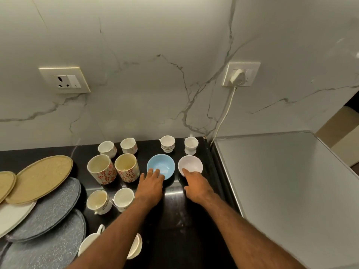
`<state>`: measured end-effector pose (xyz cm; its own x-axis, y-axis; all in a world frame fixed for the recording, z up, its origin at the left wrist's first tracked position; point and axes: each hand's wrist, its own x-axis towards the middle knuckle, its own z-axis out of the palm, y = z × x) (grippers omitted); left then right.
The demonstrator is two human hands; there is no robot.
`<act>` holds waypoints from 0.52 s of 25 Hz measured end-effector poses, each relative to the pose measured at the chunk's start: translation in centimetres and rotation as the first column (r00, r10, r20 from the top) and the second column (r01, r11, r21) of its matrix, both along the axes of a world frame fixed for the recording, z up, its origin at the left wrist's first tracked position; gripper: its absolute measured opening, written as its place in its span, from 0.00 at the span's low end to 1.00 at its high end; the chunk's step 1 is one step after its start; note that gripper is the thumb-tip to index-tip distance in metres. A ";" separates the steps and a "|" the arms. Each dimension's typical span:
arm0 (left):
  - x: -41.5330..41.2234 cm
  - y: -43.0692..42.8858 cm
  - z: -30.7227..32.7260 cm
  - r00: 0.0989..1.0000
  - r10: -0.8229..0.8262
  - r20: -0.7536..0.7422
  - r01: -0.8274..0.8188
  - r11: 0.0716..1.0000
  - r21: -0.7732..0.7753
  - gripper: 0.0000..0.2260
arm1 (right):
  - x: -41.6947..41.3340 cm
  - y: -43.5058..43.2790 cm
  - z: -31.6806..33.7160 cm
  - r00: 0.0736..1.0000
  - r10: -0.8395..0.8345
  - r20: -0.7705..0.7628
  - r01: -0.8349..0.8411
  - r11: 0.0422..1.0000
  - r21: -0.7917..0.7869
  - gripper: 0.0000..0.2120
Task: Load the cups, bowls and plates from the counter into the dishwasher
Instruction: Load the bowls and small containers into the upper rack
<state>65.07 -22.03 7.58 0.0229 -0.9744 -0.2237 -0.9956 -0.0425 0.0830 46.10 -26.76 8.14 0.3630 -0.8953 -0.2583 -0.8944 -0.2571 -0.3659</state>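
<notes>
Bowl pick-up under way: left hand [150, 183] and right hand [195, 184], fingers extended and not yet closed, touch the near rims of the blue bowl [160, 166] and white bowl [191, 165] near the tabletop's [174, 249] right edge; next, each rim needs pinching and lifting.

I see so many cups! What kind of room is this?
Probably a home kitchen: a black stone counter holds a tall red-flowered ceramic mug and grey speckled round plates, below a white wall socket.
</notes>
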 end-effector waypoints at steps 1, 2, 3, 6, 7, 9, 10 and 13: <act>0.1 -0.1 -0.3 1.000 -0.020 -0.011 0.019 1.000 -0.016 0.18 | -0.1 0.0 -0.6 1.000 -0.002 0.024 0.003 1.000 -0.013 0.29; 0.1 -0.1 -0.4 0.999 -0.037 -0.029 0.035 0.998 -0.044 0.16 | -0.4 0.0 -1.1 0.998 -0.020 0.058 0.021 0.999 -0.029 0.27; 0.1 0.0 -0.4 0.998 -0.046 -0.050 0.043 0.997 -0.072 0.14 | -0.7 0.1 -1.3 0.996 -0.038 0.084 0.041 0.998 -0.046 0.25; -0.3 0.8 -0.1 0.994 -0.069 -0.081 0.057 0.989 -0.140 0.12 | -1.9 0.8 -1.7 0.995 -0.009 0.101 0.020 0.994 -0.110 0.25; -0.7 1.5 0.2 0.993 -0.072 -0.088 0.057 0.985 -0.161 0.11 | -2.5 1.5 -1.8 0.994 0.001 0.107 0.013 0.992 -0.125 0.25; -1.6 3.2 0.9 0.992 -0.059 -0.111 0.034 0.975 -0.220 0.11 | -3.9 3.3 -1.4 0.993 0.019 0.116 0.000 0.987 -0.164 0.24; -2.1 4.2 1.2 0.991 -0.048 -0.122 0.016 0.968 -0.249 0.12 | -4.6 4.3 -1.2 0.991 0.029 0.127 -0.005 0.983 -0.183 0.24; -4.5 8.3 2.8 0.991 -0.014 -0.132 -0.027 0.952 -0.304 0.13 | -7.1 7.8 -0.1 0.981 0.035 0.191 0.008 0.975 -0.224 0.23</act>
